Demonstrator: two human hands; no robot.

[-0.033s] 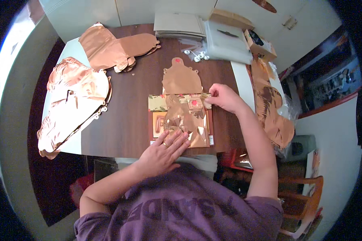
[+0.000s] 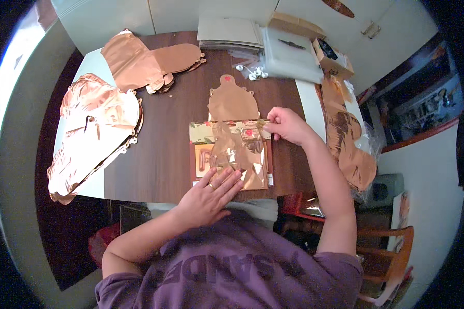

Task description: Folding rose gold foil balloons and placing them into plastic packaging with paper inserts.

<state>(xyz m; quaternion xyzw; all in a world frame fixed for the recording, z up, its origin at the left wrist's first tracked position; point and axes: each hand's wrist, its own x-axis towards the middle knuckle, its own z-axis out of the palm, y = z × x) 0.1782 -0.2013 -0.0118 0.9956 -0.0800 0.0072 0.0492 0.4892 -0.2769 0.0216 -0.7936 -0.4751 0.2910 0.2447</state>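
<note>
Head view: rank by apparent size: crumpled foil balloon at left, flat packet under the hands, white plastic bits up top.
1. crumpled foil balloon
2. flat packet
3. white plastic bits, far smallest, though farther from the camera.

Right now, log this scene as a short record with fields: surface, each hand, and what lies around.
surface: dark brown table
left hand: flat, pressing the near edge of a clear packet holding folded rose-gold foil
right hand: pinching the packet's top right corner
beyond packet: flat foil balloon piece
left of table: crumpled foil balloons
far edge: more foil shapes, small white bits, stacked packets
right edge: foil strip in plastic
</note>
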